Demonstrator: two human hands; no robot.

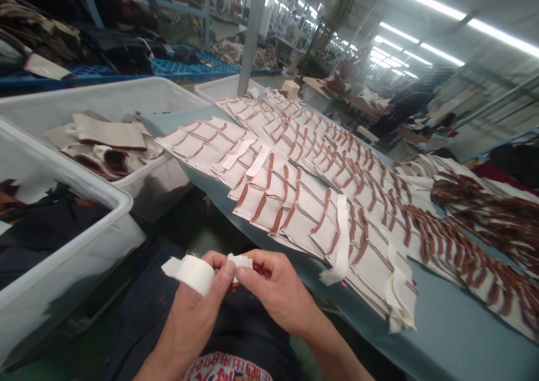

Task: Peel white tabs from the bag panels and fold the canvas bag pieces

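Observation:
A white fabric strip [196, 273] is pinched by my left hand [197, 308], looping over the back of that hand with a frayed end sticking out to the left. Thumb and fingers of my right hand [275, 288] close on the strip's other end, close against the left fingertips. Both hands are above my lap, in front of the table edge. Just beyond them, rows of overlapping off-white panels with brown edges [269, 201] cover the table. Several loose white strips [343, 232] lie across those panels, some hanging past the near edge.
To the left stand white plastic bins [122, 201] holding fabric pieces [109, 131]. A grey post [252, 38] rises behind the blue-grey table [446, 297]. More brown and white pieces [475, 207] are heaped at the right. Another person [400, 109] is in the background.

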